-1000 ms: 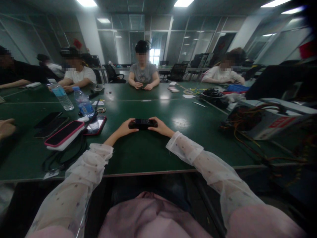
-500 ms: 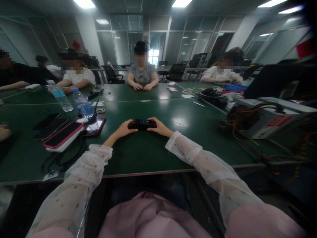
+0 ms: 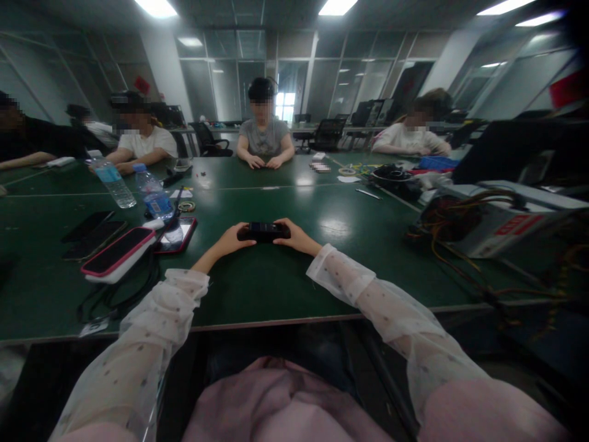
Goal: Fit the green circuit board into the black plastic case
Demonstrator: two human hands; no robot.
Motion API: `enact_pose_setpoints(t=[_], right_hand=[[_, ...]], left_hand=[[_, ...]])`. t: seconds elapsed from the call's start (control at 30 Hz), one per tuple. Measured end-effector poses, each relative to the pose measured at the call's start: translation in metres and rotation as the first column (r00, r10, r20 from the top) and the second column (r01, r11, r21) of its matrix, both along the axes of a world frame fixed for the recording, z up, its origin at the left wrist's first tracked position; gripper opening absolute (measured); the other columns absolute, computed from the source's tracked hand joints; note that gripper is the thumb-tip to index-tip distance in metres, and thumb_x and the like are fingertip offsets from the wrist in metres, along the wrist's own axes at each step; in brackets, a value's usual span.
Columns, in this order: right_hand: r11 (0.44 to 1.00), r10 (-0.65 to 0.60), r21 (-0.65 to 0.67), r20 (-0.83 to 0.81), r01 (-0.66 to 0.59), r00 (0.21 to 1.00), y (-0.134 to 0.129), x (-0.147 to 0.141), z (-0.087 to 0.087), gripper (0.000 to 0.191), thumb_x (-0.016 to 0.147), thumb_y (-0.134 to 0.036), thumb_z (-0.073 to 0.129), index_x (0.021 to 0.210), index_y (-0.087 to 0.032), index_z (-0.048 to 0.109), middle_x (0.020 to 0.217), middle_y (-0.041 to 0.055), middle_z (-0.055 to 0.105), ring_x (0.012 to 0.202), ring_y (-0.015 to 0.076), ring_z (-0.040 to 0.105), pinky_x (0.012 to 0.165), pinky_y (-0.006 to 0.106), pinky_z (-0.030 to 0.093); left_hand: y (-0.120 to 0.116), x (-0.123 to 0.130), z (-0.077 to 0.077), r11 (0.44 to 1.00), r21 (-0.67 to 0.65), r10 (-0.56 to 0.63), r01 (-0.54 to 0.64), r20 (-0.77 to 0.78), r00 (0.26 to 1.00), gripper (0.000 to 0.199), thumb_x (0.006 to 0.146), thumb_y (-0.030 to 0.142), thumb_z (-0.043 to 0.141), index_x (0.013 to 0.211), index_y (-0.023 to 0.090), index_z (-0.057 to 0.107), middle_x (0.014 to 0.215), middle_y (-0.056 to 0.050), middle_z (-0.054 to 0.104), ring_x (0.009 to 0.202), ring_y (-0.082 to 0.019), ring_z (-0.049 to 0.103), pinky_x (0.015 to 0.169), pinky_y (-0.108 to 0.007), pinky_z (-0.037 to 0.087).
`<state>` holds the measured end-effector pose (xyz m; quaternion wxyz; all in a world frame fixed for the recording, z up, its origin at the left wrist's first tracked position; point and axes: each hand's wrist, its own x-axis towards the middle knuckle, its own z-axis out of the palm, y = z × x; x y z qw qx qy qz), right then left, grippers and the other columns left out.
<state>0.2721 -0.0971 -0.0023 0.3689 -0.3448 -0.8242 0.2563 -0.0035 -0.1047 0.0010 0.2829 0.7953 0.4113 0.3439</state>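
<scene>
A small black box-shaped device (image 3: 264,232) with a dark glossy face is held just over the green table (image 3: 271,282), or resting on it; I cannot tell which. My left hand (image 3: 233,238) grips its left end, thumb on the near side and fingers behind. On the opposite end, my right hand (image 3: 292,236) is closed the same way. To the left of my hands lies a phone with a red edge (image 3: 177,236), its screen reflecting light.
Left: a pink-rimmed phone (image 3: 118,250), dark phones (image 3: 94,236), black cables and two water bottles (image 3: 114,181) (image 3: 154,195). Right: a metal power supply unit (image 3: 510,227) with loose wires. A pen (image 3: 369,194) lies farther back. Several people sit around the table, one directly opposite (image 3: 264,138).
Another person's hand at the far left edge has gone out of view. My hands and the black device have stayed in place.
</scene>
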Motion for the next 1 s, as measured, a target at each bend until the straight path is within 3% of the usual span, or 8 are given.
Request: enact_pose_setpoints(t=[0.57, 0.77, 1.0], right_hand=[[1.000, 0.003, -0.002, 0.000, -0.003, 1.000, -0.003, -0.002, 0.004, 0.054, 0.074, -0.033, 0.073, 0.122, -0.022, 0.049, 0.117, 0.0080, 0.058, 0.108, 0.0254, 0.058, 0.095, 0.045, 0.046], [1.000, -0.013, 0.007, 0.013, 0.013, 1.000, 0.014, -0.004, 0.005, 0.055, 0.075, -0.031, 0.073, 0.123, -0.022, 0.048, 0.119, 0.0091, 0.058, 0.110, 0.0262, 0.058, 0.097, 0.046, 0.045], [1.000, -0.024, 0.005, 0.010, 0.024, 1.000, 0.048, -0.006, 0.009, 0.053, 0.076, -0.031, 0.072, 0.123, -0.024, 0.049, 0.119, 0.0086, 0.059, 0.114, 0.0272, 0.057, 0.100, 0.049, 0.044]], left_hand=[[-0.001, 0.000, 0.002, 1.000, -0.021, 0.014, -0.014, 0.004, 1.000, 0.064, 0.068, 0.042, 0.077, 0.123, 0.019, 0.054, 0.121, -0.012, 0.063, 0.110, -0.028, 0.062, 0.098, -0.047, 0.046], [0.027, -0.007, -0.001, 0.997, -0.050, -0.060, 0.060, 0.002, 0.998, 0.061, 0.068, 0.042, 0.077, 0.120, 0.018, 0.055, 0.116, -0.011, 0.065, 0.104, -0.026, 0.063, 0.094, -0.044, 0.048], [0.060, -0.006, 0.012, 0.997, -0.039, -0.075, 0.073, -0.040, 0.996, 0.057, 0.070, 0.043, 0.075, 0.119, 0.020, 0.057, 0.115, -0.009, 0.065, 0.105, -0.026, 0.063, 0.094, -0.043, 0.047]])
